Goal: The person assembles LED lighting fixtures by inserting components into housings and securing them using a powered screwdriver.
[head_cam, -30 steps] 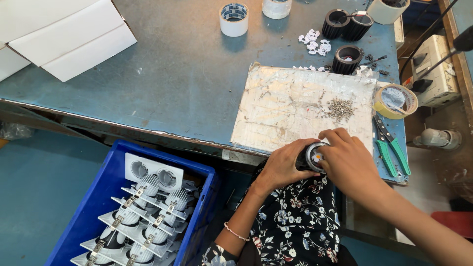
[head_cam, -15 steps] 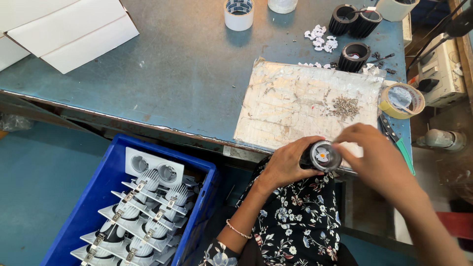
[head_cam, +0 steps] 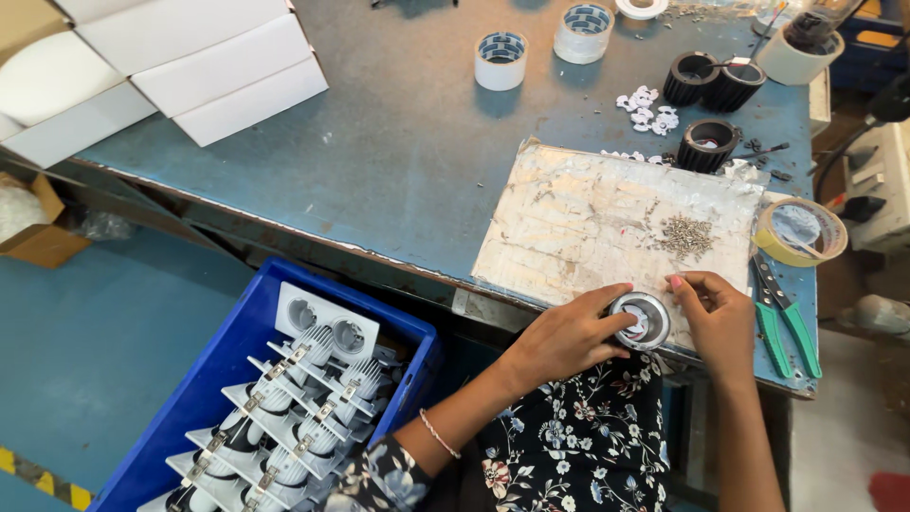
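left hand (head_cam: 564,339) and right hand (head_cam: 716,318) both grasp the round lamp housing (head_cam: 641,320) between them; screw pile (head_cam: 684,235) lies just beyond the right hand, green pliers (head_cam: 785,318) beside it

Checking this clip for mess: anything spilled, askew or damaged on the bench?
Small things lie loose: a heap of screws on the scuffed mat, white clips scattered by the black housings. Both hands hold a round fitting at the bench edge. Nothing looks broken.
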